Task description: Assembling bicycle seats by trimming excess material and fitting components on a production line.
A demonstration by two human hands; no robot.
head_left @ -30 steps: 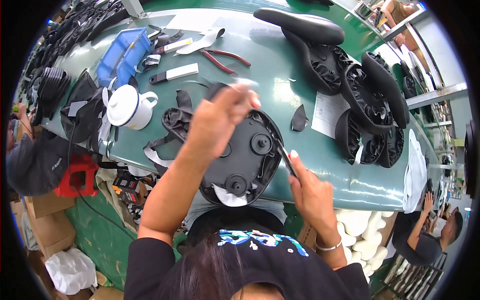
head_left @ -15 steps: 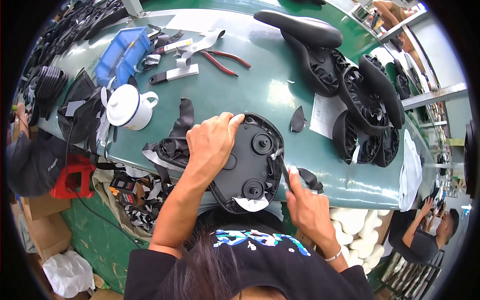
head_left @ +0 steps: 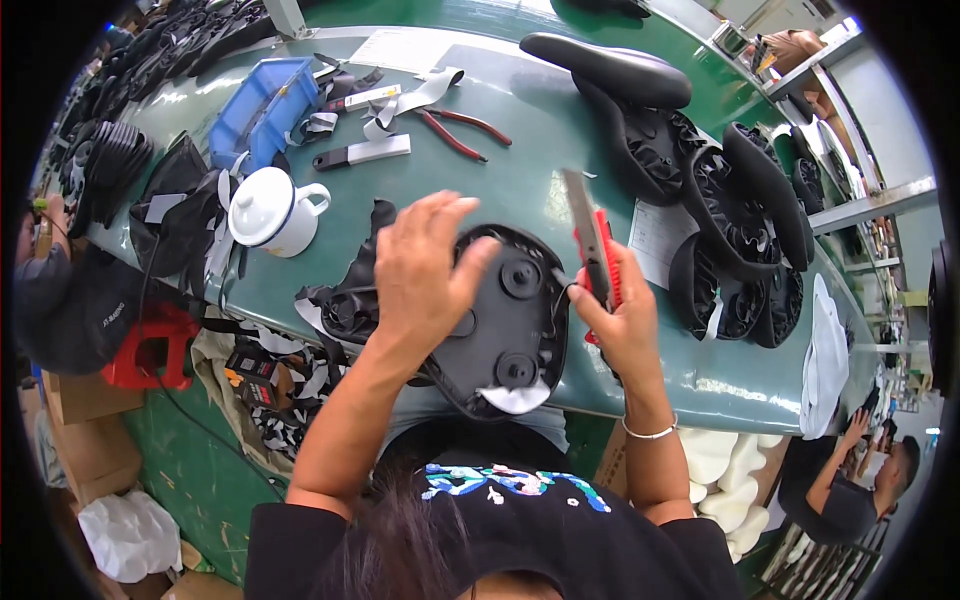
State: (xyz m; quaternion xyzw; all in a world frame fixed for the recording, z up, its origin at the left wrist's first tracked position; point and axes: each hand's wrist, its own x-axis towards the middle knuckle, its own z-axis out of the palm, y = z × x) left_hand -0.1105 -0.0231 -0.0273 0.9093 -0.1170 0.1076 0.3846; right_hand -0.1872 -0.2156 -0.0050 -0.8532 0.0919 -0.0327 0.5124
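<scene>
One upturned black saddle (head_left: 488, 325) lies partly beneath my left hand (head_left: 425, 268), whose fingers are spread apart; I cannot tell if they touch it. Just right of that saddle, my right hand (head_left: 628, 318) is clamped on a red utility knife (head_left: 597, 258).

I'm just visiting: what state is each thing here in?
Black saddle: underside up
Left hand: open, over the saddle, touch unclear
Right hand: closed around the red cutter
Red cutter: held, metal end exposed
White mug: upright, lid on
Red-handled pliers: handles spread apart
Blue bin: open-topped
</scene>
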